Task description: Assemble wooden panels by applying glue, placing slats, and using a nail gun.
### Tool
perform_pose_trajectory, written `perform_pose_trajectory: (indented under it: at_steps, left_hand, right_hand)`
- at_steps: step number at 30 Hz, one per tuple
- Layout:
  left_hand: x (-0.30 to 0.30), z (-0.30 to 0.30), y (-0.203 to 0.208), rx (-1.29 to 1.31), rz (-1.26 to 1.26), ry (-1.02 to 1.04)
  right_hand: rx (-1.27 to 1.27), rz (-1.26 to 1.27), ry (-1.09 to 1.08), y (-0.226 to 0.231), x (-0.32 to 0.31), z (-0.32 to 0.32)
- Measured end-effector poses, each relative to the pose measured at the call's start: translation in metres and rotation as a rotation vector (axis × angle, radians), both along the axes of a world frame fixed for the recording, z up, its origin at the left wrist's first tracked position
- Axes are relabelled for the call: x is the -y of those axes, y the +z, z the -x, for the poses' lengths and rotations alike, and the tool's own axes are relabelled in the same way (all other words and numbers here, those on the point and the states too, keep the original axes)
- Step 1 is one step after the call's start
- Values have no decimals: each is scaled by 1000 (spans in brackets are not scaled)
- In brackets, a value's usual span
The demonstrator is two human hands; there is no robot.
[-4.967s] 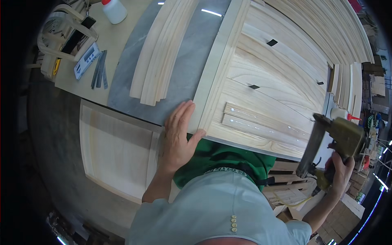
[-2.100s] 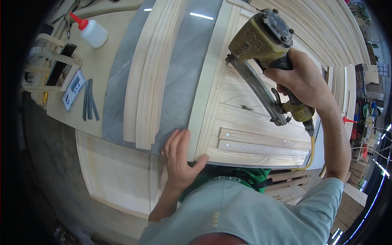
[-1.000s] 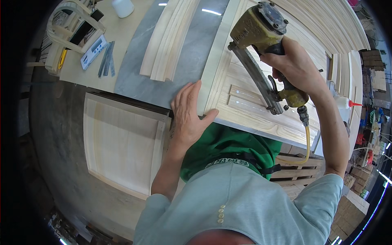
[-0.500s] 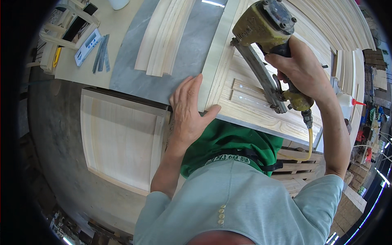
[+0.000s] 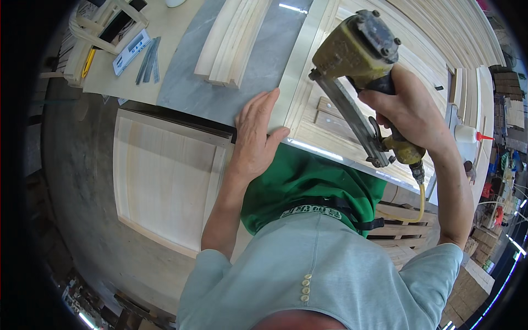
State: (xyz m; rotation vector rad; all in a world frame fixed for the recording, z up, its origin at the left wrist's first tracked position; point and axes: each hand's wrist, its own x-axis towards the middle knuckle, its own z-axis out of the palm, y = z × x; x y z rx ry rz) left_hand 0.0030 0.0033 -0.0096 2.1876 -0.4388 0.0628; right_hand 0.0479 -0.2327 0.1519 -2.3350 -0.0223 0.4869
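Note:
My right hand (image 5: 410, 107) grips a yellow-green air nail gun (image 5: 360, 49) by its handle. The tool's long magazine slants over a pale wooden panel (image 5: 308, 129), which has a small wooden strip (image 5: 328, 105) on it. Whether the tool's nose touches the wood cannot be made out. A yellow air hose (image 5: 422, 201) runs from the handle end. My left hand (image 5: 254, 132) lies open with fingers stretched along the bench's near edge, against a pale flat strip (image 5: 302, 60) beside the panel. It holds nothing.
Several moulded wood strips (image 5: 231, 44) lie on the grey bench top. Farther left are a white-and-blue box (image 5: 131, 52), metal strips (image 5: 148, 61) and a wooden rack (image 5: 104, 27). A wooden panel (image 5: 165, 176) stands below the bench edge. To the right is a white glue bottle (image 5: 466, 133).
The view has shifted a little, so the bench's left-hand things appear farther right. My left hand sits slightly higher in the picture, still at the edge. My right hand keeps its grip on the nail gun.

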Motion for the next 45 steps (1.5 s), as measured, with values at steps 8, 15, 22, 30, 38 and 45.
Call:
perform_pose_trajectory:
  at_steps: [8, 15, 22, 30, 38, 45]
  left_hand:
    - [1, 1, 2, 20, 32, -2]
    - [2, 4, 0, 5, 31, -9]
    - [-2, 5, -5, 47, 94, -9]
    - [2, 4, -11, -87, 145, 48]
    - [11, 5, 13, -106, 67, 13]
    - [25, 9, 23, -170, 30, 61]
  right_hand:
    - [145, 62, 123, -8, -4, 19]
    - [81, 6, 94, -12, -14, 55]
    - [-55, -63, -364, 16, 37, 108]
    - [131, 198, -821, 15, 206, 232]
    - [136, 993, -808, -85, 342, 263]
    - [222, 1109, -826, -131, 341, 261]
